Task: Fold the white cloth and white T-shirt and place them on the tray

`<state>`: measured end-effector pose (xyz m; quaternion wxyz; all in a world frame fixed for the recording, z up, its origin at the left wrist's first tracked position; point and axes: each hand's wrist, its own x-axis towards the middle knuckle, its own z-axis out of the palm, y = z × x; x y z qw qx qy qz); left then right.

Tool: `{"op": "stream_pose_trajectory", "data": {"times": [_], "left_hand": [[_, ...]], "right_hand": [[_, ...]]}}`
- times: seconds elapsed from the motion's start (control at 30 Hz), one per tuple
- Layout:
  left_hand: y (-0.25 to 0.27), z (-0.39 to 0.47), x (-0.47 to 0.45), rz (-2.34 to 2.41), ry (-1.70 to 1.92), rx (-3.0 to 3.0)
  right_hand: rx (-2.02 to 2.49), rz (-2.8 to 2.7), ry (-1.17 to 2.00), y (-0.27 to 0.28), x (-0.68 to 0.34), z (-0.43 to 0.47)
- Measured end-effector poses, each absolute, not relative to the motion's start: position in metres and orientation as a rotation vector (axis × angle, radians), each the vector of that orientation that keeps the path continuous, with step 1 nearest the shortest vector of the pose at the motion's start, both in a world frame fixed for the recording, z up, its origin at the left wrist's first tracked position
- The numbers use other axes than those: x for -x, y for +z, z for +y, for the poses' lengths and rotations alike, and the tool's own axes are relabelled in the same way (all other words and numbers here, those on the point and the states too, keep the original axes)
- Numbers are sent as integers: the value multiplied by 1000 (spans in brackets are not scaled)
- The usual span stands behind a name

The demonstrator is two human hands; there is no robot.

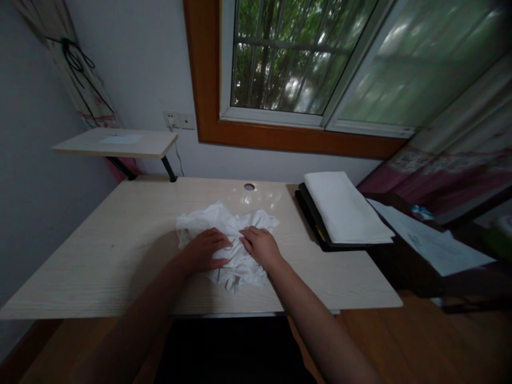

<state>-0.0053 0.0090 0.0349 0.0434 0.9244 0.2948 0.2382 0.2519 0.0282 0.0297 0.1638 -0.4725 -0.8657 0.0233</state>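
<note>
A crumpled white cloth (pixel 236 272) lies bunched on the light wooden desk (pixel 120 250), near the desk's front edge. On its left part rests my left hand (pixel 205 249), fingers bent and thumb apart, with folds of the cloth between them. My right hand (pixel 262 246) grips the cloth from the right side, its fingertips pointing in toward the left hand. A small gap of cloth shows between the two hands. The undersides of both hands are hidden, and the cloth's full shape cannot be made out in its folds.
On the desk's right side lie white sheets (pixel 344 208) on a black folder (pixel 328 246). A small raised shelf (pixel 120 143) stands at the back left, with a paper on it. Beyond the back edge are a wall socket (pixel 178 120) and a window (pixel 288 64).
</note>
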Motion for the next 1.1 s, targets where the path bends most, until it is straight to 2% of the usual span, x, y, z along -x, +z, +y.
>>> {"op": "stream_pose_trajectory", "data": {"times": [0.37, 0.63, 0.83, 1.1], "left_hand": [[22, 19, 16, 1445, 789, -2971], [25, 21, 42, 1999, 1338, -2633], [33, 24, 52, 2273, 1432, -2317], [34, 27, 52, 2250, 1585, -2110]], "right_hand": [[1200, -1977, -81, 27, -258, 28], [1108, -1873, -191, 34, -260, 25], [1058, -1706, -83, 31, -259, 26], [1091, -1235, 103, 34, -263, 27]]}}
